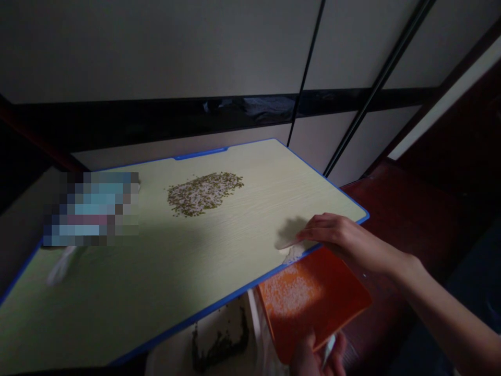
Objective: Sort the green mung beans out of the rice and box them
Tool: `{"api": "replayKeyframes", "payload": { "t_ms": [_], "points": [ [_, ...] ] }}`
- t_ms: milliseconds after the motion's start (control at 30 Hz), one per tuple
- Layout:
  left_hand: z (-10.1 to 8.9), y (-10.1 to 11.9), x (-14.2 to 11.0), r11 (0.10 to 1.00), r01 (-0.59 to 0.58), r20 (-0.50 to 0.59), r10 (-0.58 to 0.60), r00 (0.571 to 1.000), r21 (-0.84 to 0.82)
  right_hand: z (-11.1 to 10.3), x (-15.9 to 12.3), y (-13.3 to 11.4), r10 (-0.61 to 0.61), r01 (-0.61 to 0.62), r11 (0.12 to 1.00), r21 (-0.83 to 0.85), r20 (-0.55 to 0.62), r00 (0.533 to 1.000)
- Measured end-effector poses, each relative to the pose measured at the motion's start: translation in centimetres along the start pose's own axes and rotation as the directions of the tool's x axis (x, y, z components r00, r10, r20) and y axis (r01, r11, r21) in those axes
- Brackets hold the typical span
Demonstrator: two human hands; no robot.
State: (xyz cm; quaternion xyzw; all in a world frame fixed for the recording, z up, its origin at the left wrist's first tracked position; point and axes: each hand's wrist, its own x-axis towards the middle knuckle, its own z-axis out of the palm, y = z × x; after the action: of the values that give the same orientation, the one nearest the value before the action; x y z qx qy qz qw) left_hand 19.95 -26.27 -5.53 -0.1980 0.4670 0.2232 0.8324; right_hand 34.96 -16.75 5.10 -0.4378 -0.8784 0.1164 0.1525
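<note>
My right hand (331,230) is low over the front right of a pale folding table (250,235) with a blue rim. Its fingers are closed on a pale flat piece (287,244), too dim to name exactly, which touches the tabletop. Beside that piece, a small heap of white grains (293,254) lies at the edge. Just below the edge, my left hand (315,357) grips a shallow orange tray (332,292) by its near side. White rice-like grains (291,295) are scattered in the tray. A small pale object (329,347) shows between the left fingers, its kind unclear.
A mixed patch of white and green grains (203,193) is spread farther back on the table. At the left lies a blurred-out object (92,209) with a whitish strip (60,266). Under the front edge stands a pale container (254,318) holding dark grains (219,339). Cabinet doors (156,52) rise behind.
</note>
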Motion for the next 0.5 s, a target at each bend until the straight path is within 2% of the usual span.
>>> {"api": "replayKeyframes", "payload": {
  "t_ms": [300,500],
  "points": [
    [0.1,0.5,0.9,0.997,0.06,-0.063,-0.057,0.996,0.049,-0.6,-0.8,-0.8,-0.017,0.01,0.994,0.106,0.073,0.997],
    [0.1,0.7,1.1,0.998,0.045,-0.066,-0.041,0.997,0.053,-1.2,-0.4,-0.3,0.018,-0.02,0.989,0.144,0.015,1.0]
  ]
}}
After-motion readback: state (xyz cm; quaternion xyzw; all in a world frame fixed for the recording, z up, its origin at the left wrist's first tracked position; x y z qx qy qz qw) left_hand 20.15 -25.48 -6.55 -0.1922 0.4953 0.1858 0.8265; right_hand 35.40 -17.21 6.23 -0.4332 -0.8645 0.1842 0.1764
